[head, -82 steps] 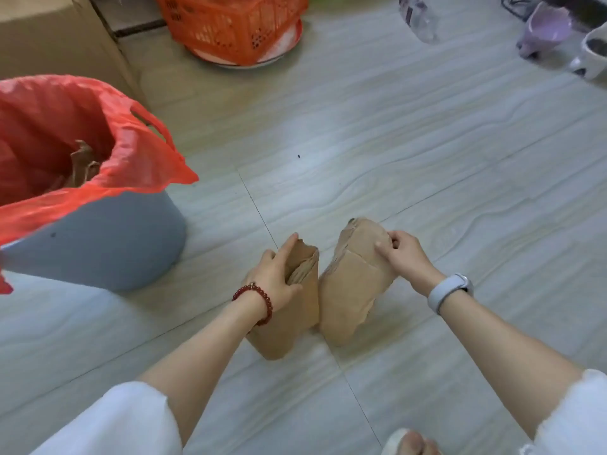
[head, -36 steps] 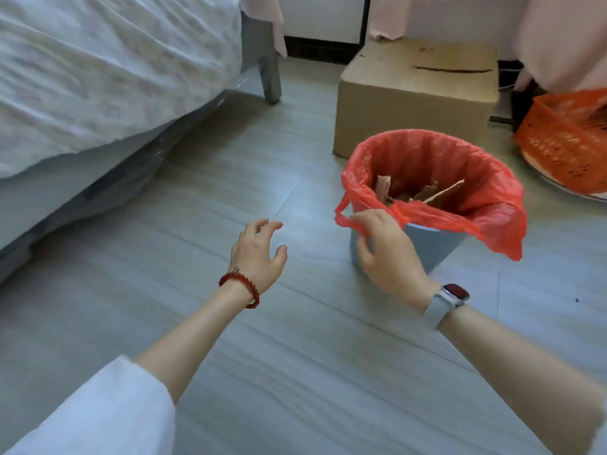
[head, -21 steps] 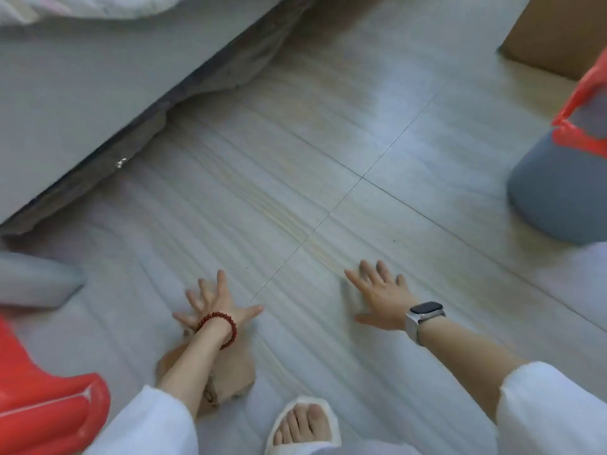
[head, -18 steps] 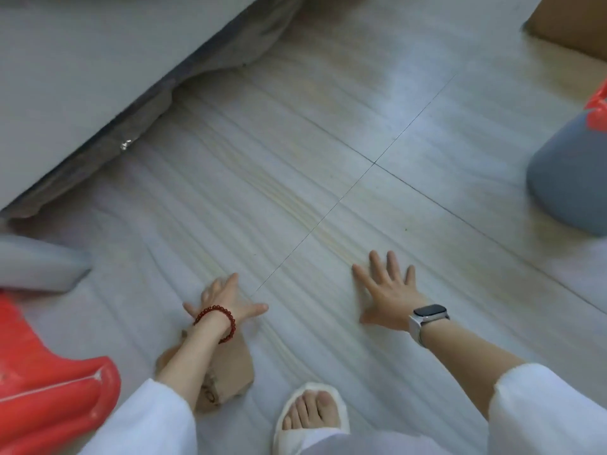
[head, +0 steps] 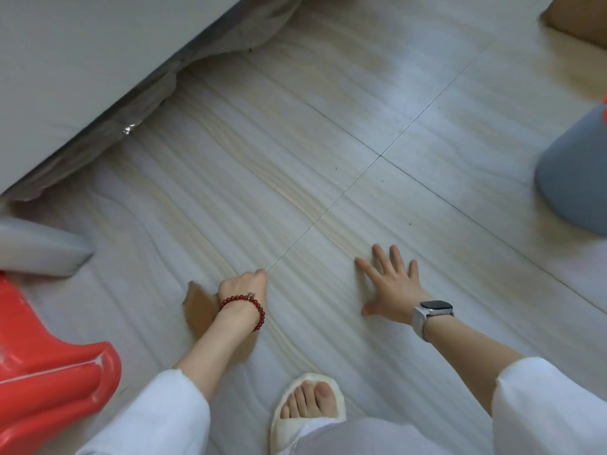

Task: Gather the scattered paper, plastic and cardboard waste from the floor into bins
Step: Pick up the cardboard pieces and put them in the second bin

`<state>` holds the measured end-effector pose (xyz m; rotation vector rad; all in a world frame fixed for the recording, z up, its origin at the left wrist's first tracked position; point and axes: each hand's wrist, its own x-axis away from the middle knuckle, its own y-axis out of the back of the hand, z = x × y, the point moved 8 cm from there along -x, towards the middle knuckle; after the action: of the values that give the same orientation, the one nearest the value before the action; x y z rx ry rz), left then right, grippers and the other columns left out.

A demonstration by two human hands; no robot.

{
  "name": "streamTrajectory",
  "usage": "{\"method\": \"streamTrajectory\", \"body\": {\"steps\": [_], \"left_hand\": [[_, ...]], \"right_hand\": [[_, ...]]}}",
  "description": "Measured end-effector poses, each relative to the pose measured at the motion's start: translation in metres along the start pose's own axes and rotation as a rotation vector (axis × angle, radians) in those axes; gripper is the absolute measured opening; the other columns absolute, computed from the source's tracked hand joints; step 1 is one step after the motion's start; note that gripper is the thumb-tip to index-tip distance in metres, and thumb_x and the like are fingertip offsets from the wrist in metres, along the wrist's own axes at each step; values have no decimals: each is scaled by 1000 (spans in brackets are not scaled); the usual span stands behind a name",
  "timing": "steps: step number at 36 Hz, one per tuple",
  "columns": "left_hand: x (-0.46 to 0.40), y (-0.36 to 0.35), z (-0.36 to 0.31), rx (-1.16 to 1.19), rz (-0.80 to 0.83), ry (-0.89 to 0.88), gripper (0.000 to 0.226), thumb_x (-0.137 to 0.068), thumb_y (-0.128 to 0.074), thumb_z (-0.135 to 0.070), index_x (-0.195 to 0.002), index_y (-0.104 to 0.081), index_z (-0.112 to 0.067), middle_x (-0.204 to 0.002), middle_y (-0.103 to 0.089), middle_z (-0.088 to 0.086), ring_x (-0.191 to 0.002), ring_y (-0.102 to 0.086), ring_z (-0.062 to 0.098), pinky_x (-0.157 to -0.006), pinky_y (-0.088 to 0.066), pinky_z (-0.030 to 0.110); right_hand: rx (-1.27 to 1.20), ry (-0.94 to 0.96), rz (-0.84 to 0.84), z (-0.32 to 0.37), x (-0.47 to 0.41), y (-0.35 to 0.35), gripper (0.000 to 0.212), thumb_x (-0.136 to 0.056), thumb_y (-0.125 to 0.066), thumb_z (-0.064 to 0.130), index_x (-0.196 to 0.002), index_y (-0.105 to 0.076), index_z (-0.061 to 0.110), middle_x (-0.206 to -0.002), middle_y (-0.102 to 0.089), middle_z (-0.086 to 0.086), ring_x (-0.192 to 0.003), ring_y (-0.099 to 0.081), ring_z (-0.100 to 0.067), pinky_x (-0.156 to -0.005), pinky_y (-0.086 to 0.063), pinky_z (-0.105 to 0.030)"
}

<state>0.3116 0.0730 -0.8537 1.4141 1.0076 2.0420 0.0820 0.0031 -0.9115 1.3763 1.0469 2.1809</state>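
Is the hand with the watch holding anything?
No, the right hand lies spread flat on the bare floor with straight fingers, holding nothing.

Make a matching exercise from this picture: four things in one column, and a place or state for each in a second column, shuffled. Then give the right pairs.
Things:
1. left hand
2. right hand
3. grey bin
4. slipper

Places or states:
A. at the right edge of the view, standing on the floor
B. fingers spread wide, palm down, holding nothing
C. at the bottom middle, on a foot
D. curled round a brown piece of cardboard at the floor

Right pairs: 1-D, 2-B, 3-A, 4-C
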Motion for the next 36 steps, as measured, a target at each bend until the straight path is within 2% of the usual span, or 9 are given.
{"method": "streamTrajectory", "body": {"steps": [7,12,20,24,26,29,31,33,36], "left_hand": [[2,114,-75,384,-342,-265,21,-92,-45,-18,-111,-50,-25,-114,-60,0,-101,-58,27,-78,-41,35],[16,204,-143,836,-502,-468,18,-91,-52,-19,-108,-55,-17,-105,-63,1,-98,-57,23,-80,-43,30],[102,339,-272,1191,-811,-1024,18,-78,-56,-11,-89,-61,-24,-83,-59,-12,-79,-55,3,-69,-40,7],[157,391,-339,1099,-1051,-1239,24,-77,-56,2,-84,-61,-21,-81,-60,-14,-77,-56,-1,-74,-50,29],[171,412,-360,1118,-1103,-1273,17,-78,-56,2,-85,-64,-12,-81,-61,-11,-78,-56,2,-75,-49,28],[185,442,-374,1222,-1127,-1297,12,-81,-55,1,-89,-63,-5,-83,-59,-7,-79,-53,0,-74,-42,5],[189,450,-388,1209,-1147,-1296,10,-82,-54,1,-88,-60,-3,-82,-58,-4,-78,-53,2,-72,-40,2],[181,444,-413,1153,-1084,-1277,10,-81,-52,0,-86,-58,-5,-80,-56,-4,-75,-56,9,-71,-43,10],[168,418,-448,1051,-915,-1283,13,-81,-51,6,-83,-57,-6,-80,-55,-3,-75,-55,16,-71,-44,16]], "right_hand": [[-508,2,-124,-13,12,71,58,-91,-54,31,-142,-30,18,-146,-36,-4,-134,-34,-20,-109,-26,-29],[-518,-15,-349,-66,46,168,55,-91,-55,24,-140,-32,17,-138,-45,-5,-126,-44,-19,-102,-34,-28],[-514,39,-1213,-177,192,303,36,-85,-50,8,-121,-54,7,-114,-59,-2,-106,-56,-15,-95,-43,-25],[-476,-198,-1499,-253,263,314,47,-81,-46,14,-127,-49,3,-120,-55,-2,-112,-50,-13,-98,-31,-8],[-407,-344,-1448,-290,275,302,52,-81,-46,22,-129,-47,1,-126,-55,-12,-119,-50,-25,-105,-30,-22],[-211,-503,-997,-327,257,270,58,-87,-41,47,-137,-40,18,-136,-50,-1,-133,-37,-19,-111,-24,-45],[-116,-522,-782,-336,248,252,72,-77,-18,69,-131,-45,29,-134,-49,10,-136,-28,-12,-112,-18,-47],[-75,-473,-794,-334,250,253,83,-65,-10,72,-119,-56,29,-121,-55,9,-128,-36,-15,-107,-27,-44],[88,-392,-837,-326,253,249,62,-71,-27,65,-96,-62,21,-98,-62,2,-101,-56,-24,-79,-48,-43]]}}
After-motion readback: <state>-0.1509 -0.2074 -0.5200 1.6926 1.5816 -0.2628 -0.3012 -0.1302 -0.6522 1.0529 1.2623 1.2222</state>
